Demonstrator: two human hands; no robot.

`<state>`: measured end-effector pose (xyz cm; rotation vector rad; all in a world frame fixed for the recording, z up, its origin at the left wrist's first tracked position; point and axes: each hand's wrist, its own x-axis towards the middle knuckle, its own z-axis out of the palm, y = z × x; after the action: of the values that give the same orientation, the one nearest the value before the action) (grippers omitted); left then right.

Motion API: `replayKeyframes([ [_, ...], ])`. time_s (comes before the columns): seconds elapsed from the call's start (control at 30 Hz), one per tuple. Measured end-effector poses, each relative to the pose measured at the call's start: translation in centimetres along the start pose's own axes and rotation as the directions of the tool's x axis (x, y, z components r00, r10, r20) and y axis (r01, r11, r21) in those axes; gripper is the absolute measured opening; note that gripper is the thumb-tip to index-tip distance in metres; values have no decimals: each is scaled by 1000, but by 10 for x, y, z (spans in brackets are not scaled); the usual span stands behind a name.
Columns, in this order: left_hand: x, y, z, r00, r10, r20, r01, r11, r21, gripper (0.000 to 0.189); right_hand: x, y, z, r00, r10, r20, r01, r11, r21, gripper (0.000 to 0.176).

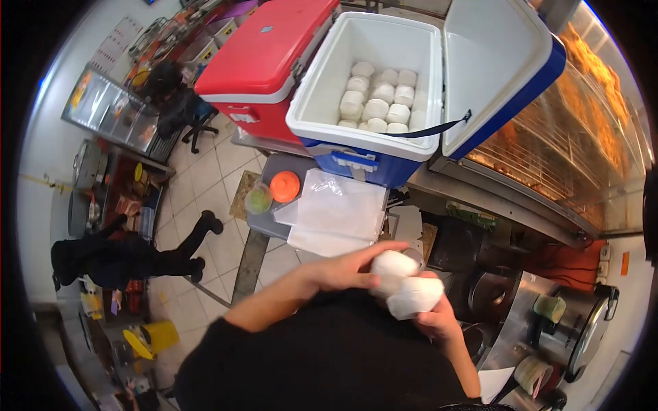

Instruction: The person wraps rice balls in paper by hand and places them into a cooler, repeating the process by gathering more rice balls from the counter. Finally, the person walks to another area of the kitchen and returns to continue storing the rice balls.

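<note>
Close to my chest I hold two round, white paper-wrapped bundles. My left hand [353,267] grips the upper wrapped bundle [395,266], fingers curled round its far side. My right hand [437,316] is closed on the lower wrapped bundle [415,297], which touches the first. What the paper covers is hidden. Ahead stands a blue cooler box [349,161] with its lid [490,61] swung open to the right. Several similar wrapped bundles [377,108] sit in rows inside it. White paper sheets [339,205] lie on a grey surface between me and the cooler.
A closed red cooler [264,51] stands left of the blue one. An orange round lid [284,186] and a clear green-tinted container [259,199] are beside the paper. At right are a lit glass food cabinet [569,130] and a large metal pot [572,335]. Another person [130,260] stands at left.
</note>
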<state>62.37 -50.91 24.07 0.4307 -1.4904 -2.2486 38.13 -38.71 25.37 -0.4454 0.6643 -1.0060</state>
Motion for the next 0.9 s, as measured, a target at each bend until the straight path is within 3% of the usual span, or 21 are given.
replayKeyframes([
  [0.03, -18, -3, 20, 991, -40, -127, -2, 949, -317, 89, 8, -10, 16, 992, 113, 62, -118, 989, 85, 75],
  [0.07, -37, -3, 33, 967, -119, -226, -42, 797, -602, 87, 13, -7, 25, 979, 171, 113, -186, 973, 135, 68],
  [0.13, -69, -20, 21, 955, -164, -246, -38, 757, -652, 83, 23, 1, 33, 957, 244, 154, -270, 946, 179, 61],
  [0.2, -99, -41, 12, 943, -205, -263, -46, 702, -711, 79, 32, 6, 33, 907, 421, -5, -410, 885, 221, 61],
  [0.27, -113, -49, -4, 899, -290, -329, -77, 635, -769, 72, 46, 1, 33, 900, 430, -75, -409, 891, 195, 67],
  [0.33, -117, -39, -28, 892, -339, -300, -28, 621, -783, 70, 62, -8, 39, 928, 316, -199, -271, 936, 223, 73],
  [0.43, -106, -21, -69, 919, -296, -262, 61, 762, -645, 64, 109, -51, 80, 962, 106, -250, -111, 994, -5, 73],
  [0.5, -98, -7, -96, 934, -315, -169, 142, 761, -633, 64, 151, -88, 107, 991, -34, -130, 30, 999, -33, 68],
  [0.53, -94, -1, -108, 940, -325, -105, 199, 771, -605, 65, 176, -106, 114, 992, -106, -74, 98, 989, -111, 69],
  [0.63, -89, -1, -142, 940, -340, 25, 293, 769, -569, 67, 260, -142, 140, 930, -306, -206, 199, 887, -417, 75],
  [0.67, -89, -4, -151, 936, -345, 61, 318, 761, -566, 67, 292, -149, 138, 937, -282, -206, 150, 858, -491, 72],
  [0.7, -91, -3, -157, 935, -347, 75, 322, 738, -593, 67, 321, -152, 143, 909, -239, -341, -19, 794, -608, 69],
  [0.77, -95, -7, -170, 931, -353, 87, 327, 708, -626, 65, 379, -148, 116, 879, -33, -476, -325, 688, -649, 70],
  [0.83, -101, -10, -179, 936, -344, 73, 305, 690, -657, 63, 430, -122, 88, 762, 96, -640, -581, 537, -611, 69],
  [0.9, -108, -13, -188, 947, -321, 31, 250, 669, -700, 67, 469, -83, 68, 695, 60, -716, -691, 329, -644, 72],
])
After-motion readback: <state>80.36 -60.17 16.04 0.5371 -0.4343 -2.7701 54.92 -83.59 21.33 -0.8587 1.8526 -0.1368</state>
